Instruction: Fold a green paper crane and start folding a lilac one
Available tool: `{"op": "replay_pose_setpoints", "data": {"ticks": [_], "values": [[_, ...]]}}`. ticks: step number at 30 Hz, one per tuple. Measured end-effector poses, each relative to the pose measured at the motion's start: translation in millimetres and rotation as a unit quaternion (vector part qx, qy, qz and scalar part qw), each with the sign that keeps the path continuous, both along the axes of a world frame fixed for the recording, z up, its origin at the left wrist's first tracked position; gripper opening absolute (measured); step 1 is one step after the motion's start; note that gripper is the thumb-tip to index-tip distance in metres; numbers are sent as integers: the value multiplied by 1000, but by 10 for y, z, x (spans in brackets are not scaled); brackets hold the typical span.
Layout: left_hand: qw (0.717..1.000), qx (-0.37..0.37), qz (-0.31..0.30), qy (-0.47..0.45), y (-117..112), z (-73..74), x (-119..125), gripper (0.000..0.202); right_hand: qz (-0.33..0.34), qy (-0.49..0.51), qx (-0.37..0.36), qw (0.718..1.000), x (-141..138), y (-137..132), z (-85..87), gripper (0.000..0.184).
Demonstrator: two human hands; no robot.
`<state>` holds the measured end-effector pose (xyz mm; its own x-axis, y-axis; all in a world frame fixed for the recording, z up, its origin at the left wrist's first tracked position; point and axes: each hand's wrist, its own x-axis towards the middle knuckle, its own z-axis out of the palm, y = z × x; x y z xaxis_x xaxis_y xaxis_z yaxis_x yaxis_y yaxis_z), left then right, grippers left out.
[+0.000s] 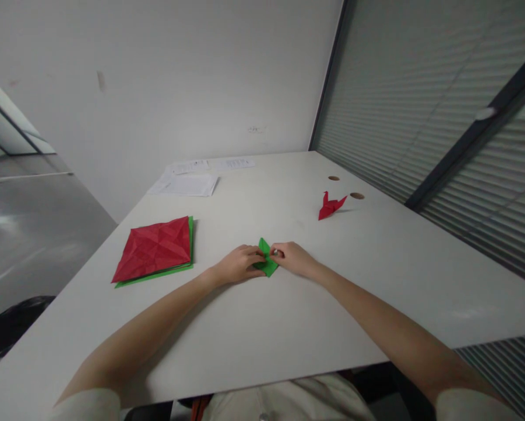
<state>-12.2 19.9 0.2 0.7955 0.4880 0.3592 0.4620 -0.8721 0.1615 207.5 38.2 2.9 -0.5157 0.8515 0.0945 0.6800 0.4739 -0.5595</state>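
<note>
A small folded piece of green origami paper [269, 268] lies on the white table between my two hands. From the left, my left hand [243, 263] has its fingers on the paper, gripping its left side. My right hand [289, 257] pinches the paper's right edge between thumb and fingers. One green point of the paper sticks up beyond my fingertips, and its middle is partly covered by them. Farther off to the right, a red origami crane [330, 206] stands on the table, touched by neither hand.
Creased red paper [159, 248] lies on green sheets [191, 245] at the left of the white table [262, 327]. Printed papers [187, 185] sit at the back left. Two round holes [357, 196] are near the right edge, beside blinds. A black bin [14, 324] stands at lower left.
</note>
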Motion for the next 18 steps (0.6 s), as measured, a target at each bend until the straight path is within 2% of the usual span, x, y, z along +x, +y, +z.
{"op": "replay_pose_setpoints", "data": {"ticks": [3, 6, 8, 11, 14, 18], "values": [[999, 40, -8, 18, 48, -55, -52, 27, 57, -9, 41, 998, 40, -1, 55, 12], [997, 66, -1, 33, 74, -86, -88, 28, 124, -1, 50, 991, 93, -16, 83, 38], [997, 71, 15, 35, 80, -94, -96, 28, 131, -4, 51, 990, 121, -21, 75, 49], [997, 69, 29, 25, 77, -95, -95, 26, 131, -9, 91, 987, 135, -7, 54, 39], [998, 55, 24, -1, 66, -88, -96, 34, 172, -23, 120, 978, 121, 24, 54, 28], [999, 43, 19, -15, 54, -78, -101, 41, 200, -56, 165, 964, 90, 47, 55, 25]]}}
